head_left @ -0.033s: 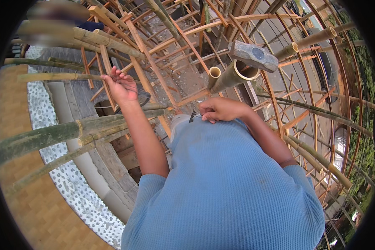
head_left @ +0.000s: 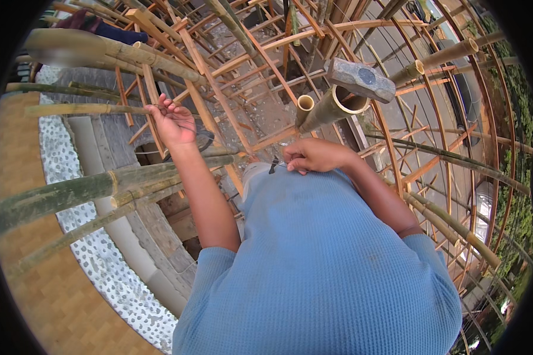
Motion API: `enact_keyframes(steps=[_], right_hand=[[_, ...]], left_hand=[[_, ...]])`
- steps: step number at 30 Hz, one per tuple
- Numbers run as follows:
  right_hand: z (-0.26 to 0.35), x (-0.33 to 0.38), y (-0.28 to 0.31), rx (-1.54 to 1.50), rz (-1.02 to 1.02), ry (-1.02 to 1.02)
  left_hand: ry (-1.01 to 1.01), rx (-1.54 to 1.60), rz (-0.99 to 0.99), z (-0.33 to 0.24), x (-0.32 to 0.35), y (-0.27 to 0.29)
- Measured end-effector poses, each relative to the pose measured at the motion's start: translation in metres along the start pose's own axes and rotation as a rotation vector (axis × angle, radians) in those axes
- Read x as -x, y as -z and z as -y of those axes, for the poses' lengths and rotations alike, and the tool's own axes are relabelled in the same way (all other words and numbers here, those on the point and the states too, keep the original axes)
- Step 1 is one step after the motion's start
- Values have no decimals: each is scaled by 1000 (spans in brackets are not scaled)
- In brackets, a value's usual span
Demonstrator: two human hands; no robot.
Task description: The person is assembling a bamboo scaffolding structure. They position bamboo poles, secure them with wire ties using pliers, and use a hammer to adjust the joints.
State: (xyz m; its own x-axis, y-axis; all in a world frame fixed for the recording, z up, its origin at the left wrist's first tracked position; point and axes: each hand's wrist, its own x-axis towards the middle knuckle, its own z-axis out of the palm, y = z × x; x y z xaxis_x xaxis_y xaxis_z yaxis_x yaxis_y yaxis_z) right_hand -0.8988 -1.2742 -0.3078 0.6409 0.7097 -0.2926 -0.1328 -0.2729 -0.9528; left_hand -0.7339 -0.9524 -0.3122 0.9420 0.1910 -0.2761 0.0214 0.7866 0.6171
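Observation:
My left hand (head_left: 176,125) is raised, palm up, its fingers curled in beside the end of a thin bamboo pole (head_left: 89,109). What lies between its thumb and fingers is too small to make out. Close to the front of my blue shirt (head_left: 314,248), my right hand (head_left: 317,155) is closed. By its fingertips is a small dark piece (head_left: 273,165) with a thin line running toward the hand; its kind does not show. Beyond the right hand, a sledgehammer head (head_left: 361,80) rests across the open end of a thick bamboo pole (head_left: 326,112).
Wooden battens (head_left: 219,106) and bamboo poles form a lattice ahead and to the right. A thick green bamboo (head_left: 59,195) crosses at left, above a pebbled strip (head_left: 71,171) and a tan tiled surface (head_left: 18,148). Another person's dark sleeve (head_left: 121,32) shows at upper left.
My hands have not visibly moved. At the upper left, more of the other person's clothing shows now.

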Motion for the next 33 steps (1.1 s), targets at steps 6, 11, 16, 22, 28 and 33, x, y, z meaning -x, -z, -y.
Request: enact_keyframes(steps=[6, 11, 16, 22, 28, 33], right_hand=[[17, 1, 4, 145, -45, -99], [21, 3, -5, 335, -186, -33], [34, 11, 0, 408, -187, -39], [27, 17, 3, 394, -193, 15], [37, 14, 6, 363, -89, -34], [26, 14, 5, 373, -165, -86]], left_hand=[[-28, 169, 22, -8, 1, -16], [-189, 196, -221, -10, 2, -31], [-157, -4, -242, -7, 10, -39], [30, -56, 68, -12, 4, -18], [-69, 391, 374, -1, -9, 9], [-72, 580, 661, 8, -19, 11]])
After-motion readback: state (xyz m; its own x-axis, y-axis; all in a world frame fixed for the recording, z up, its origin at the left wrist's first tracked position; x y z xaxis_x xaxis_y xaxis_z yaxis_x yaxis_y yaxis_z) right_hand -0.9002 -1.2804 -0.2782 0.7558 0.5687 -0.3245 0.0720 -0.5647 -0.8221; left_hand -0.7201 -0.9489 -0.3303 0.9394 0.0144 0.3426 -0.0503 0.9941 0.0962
